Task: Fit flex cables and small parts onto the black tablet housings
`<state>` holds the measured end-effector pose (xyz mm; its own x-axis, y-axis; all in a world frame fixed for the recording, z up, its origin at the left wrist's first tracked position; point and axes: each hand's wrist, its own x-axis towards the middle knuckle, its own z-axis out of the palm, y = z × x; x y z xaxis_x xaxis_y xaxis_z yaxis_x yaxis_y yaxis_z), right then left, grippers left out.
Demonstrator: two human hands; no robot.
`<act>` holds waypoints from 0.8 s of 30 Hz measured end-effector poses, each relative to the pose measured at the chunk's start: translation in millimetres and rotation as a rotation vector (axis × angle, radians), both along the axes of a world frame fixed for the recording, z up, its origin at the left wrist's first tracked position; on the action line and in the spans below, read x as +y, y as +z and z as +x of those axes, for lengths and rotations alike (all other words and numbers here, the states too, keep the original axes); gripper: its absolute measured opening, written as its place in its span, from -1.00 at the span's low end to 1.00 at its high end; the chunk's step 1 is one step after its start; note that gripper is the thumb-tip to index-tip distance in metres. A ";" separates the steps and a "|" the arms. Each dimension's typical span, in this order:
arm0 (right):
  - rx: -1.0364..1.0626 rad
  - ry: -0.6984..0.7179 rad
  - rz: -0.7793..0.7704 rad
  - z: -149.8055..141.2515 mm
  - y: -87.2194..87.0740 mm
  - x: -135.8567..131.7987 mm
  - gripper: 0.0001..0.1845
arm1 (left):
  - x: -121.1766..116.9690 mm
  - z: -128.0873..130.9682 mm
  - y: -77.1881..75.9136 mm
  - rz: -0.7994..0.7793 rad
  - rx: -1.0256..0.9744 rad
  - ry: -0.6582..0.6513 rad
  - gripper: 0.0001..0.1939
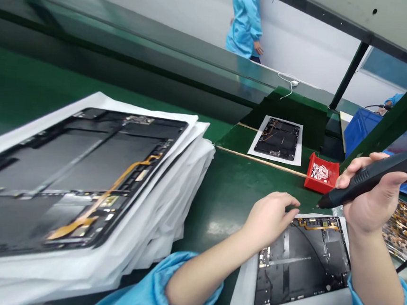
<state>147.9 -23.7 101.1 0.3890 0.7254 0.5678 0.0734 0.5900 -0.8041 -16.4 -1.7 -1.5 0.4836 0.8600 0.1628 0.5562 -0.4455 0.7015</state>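
Note:
My right hand (pixel 372 205) is wrapped round a black electric screwdriver (pixel 375 179), whose tip points left and down above the upper edge of an open tablet housing (pixel 307 266). Inside that housing are orange flex cables and dark panels. It lies on a white sheet (pixel 247 299). My left hand (pixel 271 217) hovers at the housing's upper left corner. Its thumb and forefinger are a little apart, and I see nothing between them. Just beyond the screwdriver tip stands a red bin (pixel 321 174) with small pale parts.
On the left rises a stack of similar housings (pixel 71 160) between white sheets (pixel 168 225). Another housing (pixel 278 137) lies farther back. Blue bins (pixel 364 131), a tray of orange flex parts (pixel 405 227) and a green post (pixel 395 114) are at right. A person in blue (pixel 245 23) stands beyond.

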 end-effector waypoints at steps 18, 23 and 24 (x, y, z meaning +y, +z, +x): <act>0.107 0.141 -0.105 11.6 -56.7 -6.3 -0.45 | 0.2 11.9 -16.1 -0.062 0.147 -0.077 -0.83; 0.119 0.148 -0.123 7.4 -63.7 -1.6 -0.45 | -2.9 12.5 -14.8 -0.085 0.143 -0.053 -0.85; 0.122 0.148 -0.116 6.8 -64.7 -0.8 -0.45 | -3.5 12.5 -14.4 -0.086 0.142 -0.052 -0.86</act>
